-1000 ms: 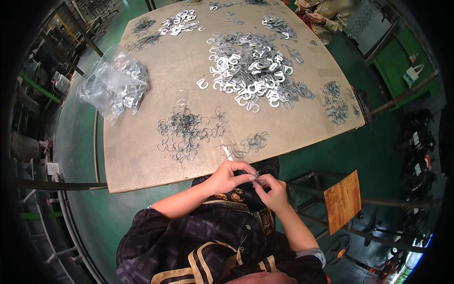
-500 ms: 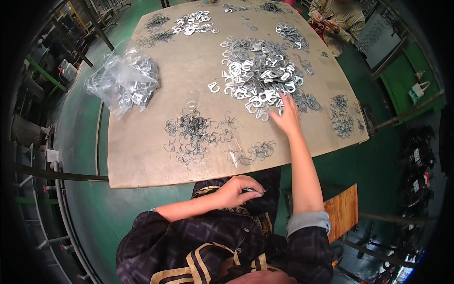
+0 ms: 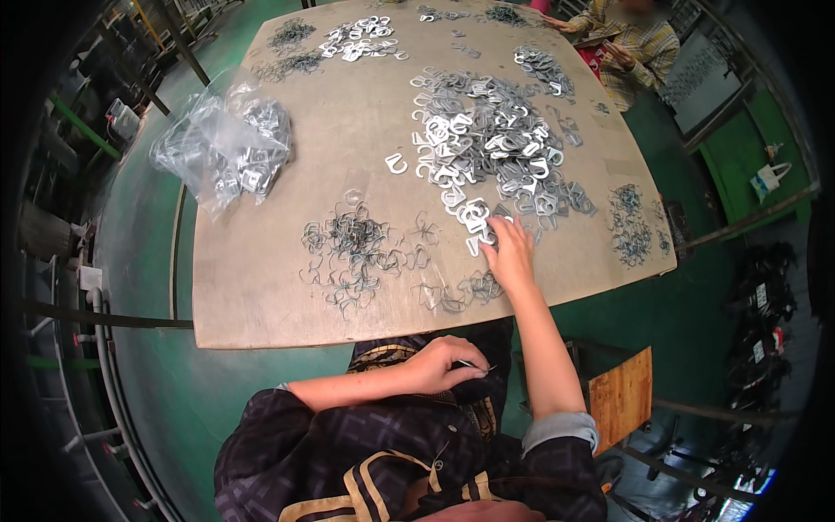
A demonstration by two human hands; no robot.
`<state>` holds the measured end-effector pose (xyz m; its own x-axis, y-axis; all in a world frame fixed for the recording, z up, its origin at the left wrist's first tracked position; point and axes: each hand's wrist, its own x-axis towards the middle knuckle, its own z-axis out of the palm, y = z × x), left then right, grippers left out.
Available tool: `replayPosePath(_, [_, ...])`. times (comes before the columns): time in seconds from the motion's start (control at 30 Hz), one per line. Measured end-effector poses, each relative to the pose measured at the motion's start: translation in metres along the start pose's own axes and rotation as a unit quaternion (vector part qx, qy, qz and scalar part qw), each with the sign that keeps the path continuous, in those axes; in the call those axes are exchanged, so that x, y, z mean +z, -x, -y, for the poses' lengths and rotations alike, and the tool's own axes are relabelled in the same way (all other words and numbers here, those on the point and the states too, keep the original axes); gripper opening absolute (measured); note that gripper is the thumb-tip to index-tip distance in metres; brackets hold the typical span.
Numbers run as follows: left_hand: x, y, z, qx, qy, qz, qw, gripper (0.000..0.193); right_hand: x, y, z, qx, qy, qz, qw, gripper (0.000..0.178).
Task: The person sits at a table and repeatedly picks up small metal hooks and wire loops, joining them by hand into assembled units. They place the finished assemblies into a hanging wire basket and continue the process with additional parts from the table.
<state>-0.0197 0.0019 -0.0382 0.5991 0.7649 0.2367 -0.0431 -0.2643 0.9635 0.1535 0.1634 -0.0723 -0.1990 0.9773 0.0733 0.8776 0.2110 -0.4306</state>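
Observation:
My right hand [image 3: 511, 252] rests at the near edge of a large pile of flat white and grey metal hooks [image 3: 487, 130]. Its thumb and fingers are apart, touching a few white hooks [image 3: 474, 215] that lie beside them. My left hand [image 3: 442, 364] is closed near my lap, below the table's front edge. A thin, dark, pointed piece sticks out from its fingertips; its exact kind is too small to tell. Left of the right hand lies a heap of thin bent wire clips [image 3: 352, 239], with a smaller cluster of wire clips [image 3: 478, 287] nearer the front edge.
The brown table [image 3: 261, 296] also bears a clear plastic bag [image 3: 230, 143] of metal pieces at left and more wire clips [image 3: 631, 226] at right. Smaller hook piles [image 3: 361, 39] lie farther off. Another person [image 3: 635, 52] works at the far right corner. A wooden stool [image 3: 619, 400] stands at my right.
My right hand has come nearer to me and slightly left, and some white hooks at the pile's near edge have shifted toward me. The left hand still holds its thin piece.

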Motion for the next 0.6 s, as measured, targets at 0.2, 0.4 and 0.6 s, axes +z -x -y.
replayPosePath(0.2, [0.002, 0.004, -0.002, -0.01, -0.005, -0.008, 1.0, 0.013, -0.011, 0.01, 0.014, -0.065, 0.013, -0.137, 0.988, 0.045])
replayPosePath(0.4, [0.003, 0.006, -0.002, -0.001, -0.004, -0.014, 1.0, 0.013, 0.004, -0.006, 0.026, -0.182, 0.132, -0.116, 0.968, 0.018])
replayPosePath(0.6, [0.003, 0.008, -0.004, 0.002, -0.012, -0.023, 1.0, 0.012, 0.009, -0.015, 0.02, -0.264, 0.172, -0.12, 0.941, 0.008])
